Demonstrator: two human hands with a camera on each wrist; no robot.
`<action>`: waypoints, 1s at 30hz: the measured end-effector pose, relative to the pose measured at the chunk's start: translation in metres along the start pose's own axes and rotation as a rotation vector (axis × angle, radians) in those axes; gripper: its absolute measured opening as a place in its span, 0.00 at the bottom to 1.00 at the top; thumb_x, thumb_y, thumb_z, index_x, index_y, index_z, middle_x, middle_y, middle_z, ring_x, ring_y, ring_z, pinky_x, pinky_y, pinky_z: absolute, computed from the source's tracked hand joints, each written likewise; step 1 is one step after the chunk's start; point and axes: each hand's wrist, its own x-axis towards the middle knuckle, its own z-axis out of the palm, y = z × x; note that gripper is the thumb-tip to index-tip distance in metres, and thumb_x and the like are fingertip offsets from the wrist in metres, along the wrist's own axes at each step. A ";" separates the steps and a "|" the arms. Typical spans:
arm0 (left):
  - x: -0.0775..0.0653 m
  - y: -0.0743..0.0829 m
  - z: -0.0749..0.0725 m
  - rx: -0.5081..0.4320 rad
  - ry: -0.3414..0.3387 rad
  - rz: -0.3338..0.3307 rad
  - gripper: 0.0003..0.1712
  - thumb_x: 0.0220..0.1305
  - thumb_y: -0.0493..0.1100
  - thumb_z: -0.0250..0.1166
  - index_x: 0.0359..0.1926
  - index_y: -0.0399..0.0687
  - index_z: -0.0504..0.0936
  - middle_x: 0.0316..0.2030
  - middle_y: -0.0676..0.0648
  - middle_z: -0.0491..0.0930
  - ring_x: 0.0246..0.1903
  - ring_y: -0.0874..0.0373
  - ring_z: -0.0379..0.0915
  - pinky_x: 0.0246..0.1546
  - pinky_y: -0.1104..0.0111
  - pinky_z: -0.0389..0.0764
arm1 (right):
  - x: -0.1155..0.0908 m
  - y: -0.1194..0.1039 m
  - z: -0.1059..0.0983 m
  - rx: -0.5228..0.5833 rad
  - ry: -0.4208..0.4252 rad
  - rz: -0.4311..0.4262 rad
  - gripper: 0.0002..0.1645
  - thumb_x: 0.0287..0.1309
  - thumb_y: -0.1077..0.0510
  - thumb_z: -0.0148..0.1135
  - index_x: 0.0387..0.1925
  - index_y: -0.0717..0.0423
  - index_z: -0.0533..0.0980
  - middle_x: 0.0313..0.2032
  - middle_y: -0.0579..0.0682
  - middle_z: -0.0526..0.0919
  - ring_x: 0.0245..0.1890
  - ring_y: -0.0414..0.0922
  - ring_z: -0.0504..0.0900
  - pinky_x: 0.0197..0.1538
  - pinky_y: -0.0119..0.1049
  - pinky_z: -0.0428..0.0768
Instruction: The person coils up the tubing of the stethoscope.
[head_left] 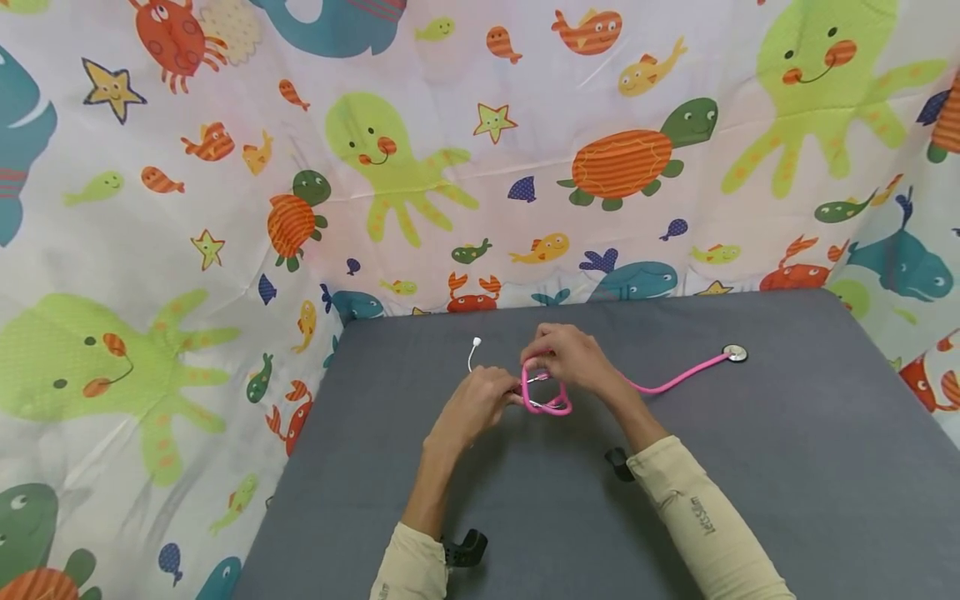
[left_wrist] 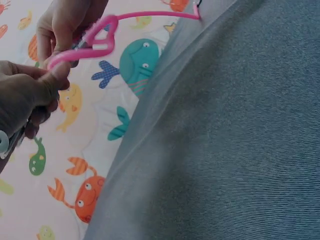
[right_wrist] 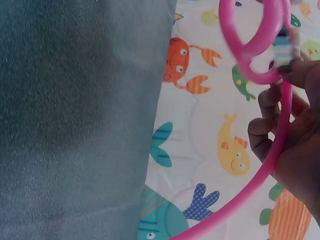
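Over the grey table (head_left: 825, 467), both hands (head_left: 472, 407) (head_left: 573, 358) pinch a pink stethoscope (head_left: 663, 388) with looped tubing (head_left: 557, 410) and silvery chestpiece (head_left: 735, 353).

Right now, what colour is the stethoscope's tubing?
Pink tubing; it shows best in the right wrist view.

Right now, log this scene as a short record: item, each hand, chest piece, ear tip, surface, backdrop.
Item: pink stethoscope, tubing looped between the hands
Left hand: left hand grips the stethoscope
Right hand: right hand pinches the looped tubing
Chest piece: chest piece on the table, right of both hands
Ear tip: one white ear tip visible beyond the left hand
Surface: grey table
Backdrop: sea-animal printed cloth
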 end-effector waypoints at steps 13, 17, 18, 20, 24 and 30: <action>0.005 0.013 -0.005 -0.062 0.241 0.110 0.14 0.57 0.45 0.77 0.42 0.43 0.90 0.29 0.50 0.85 0.31 0.58 0.76 0.35 0.69 0.73 | -0.005 0.027 -0.005 0.251 0.051 0.132 0.04 0.59 0.58 0.76 0.35 0.54 0.89 0.33 0.51 0.91 0.31 0.44 0.83 0.36 0.31 0.82; 0.012 0.015 -0.011 -0.058 0.309 0.054 0.14 0.57 0.43 0.76 0.42 0.40 0.90 0.29 0.48 0.85 0.31 0.57 0.76 0.35 0.67 0.74 | -0.008 0.029 -0.002 0.302 0.090 0.129 0.05 0.62 0.61 0.74 0.38 0.58 0.89 0.33 0.55 0.91 0.31 0.46 0.85 0.34 0.30 0.82; 0.014 0.016 -0.013 -0.054 0.327 0.041 0.14 0.57 0.43 0.76 0.42 0.40 0.90 0.28 0.47 0.84 0.31 0.56 0.76 0.34 0.67 0.74 | -0.009 0.030 -0.001 0.309 0.097 0.131 0.06 0.62 0.60 0.73 0.38 0.59 0.89 0.31 0.56 0.91 0.30 0.46 0.85 0.33 0.29 0.81; 0.017 0.016 -0.016 -0.042 0.357 0.011 0.14 0.56 0.43 0.77 0.41 0.39 0.90 0.28 0.47 0.84 0.30 0.55 0.76 0.34 0.66 0.74 | -0.012 0.030 0.000 0.330 0.109 0.139 0.07 0.63 0.61 0.73 0.39 0.61 0.89 0.30 0.57 0.90 0.28 0.46 0.83 0.31 0.29 0.79; 0.021 0.016 -0.017 -0.064 0.404 -0.064 0.13 0.58 0.43 0.76 0.41 0.39 0.90 0.28 0.46 0.85 0.31 0.53 0.78 0.37 0.63 0.78 | -0.022 0.026 0.003 0.369 0.108 0.151 0.07 0.65 0.61 0.70 0.39 0.62 0.88 0.27 0.58 0.88 0.25 0.47 0.80 0.29 0.29 0.75; 0.023 0.016 -0.014 -0.110 0.459 -0.162 0.13 0.60 0.43 0.74 0.41 0.36 0.90 0.28 0.43 0.86 0.31 0.51 0.81 0.37 0.59 0.80 | -0.040 0.009 0.002 0.366 0.067 0.102 0.07 0.70 0.60 0.66 0.38 0.60 0.87 0.22 0.55 0.84 0.20 0.44 0.76 0.25 0.29 0.71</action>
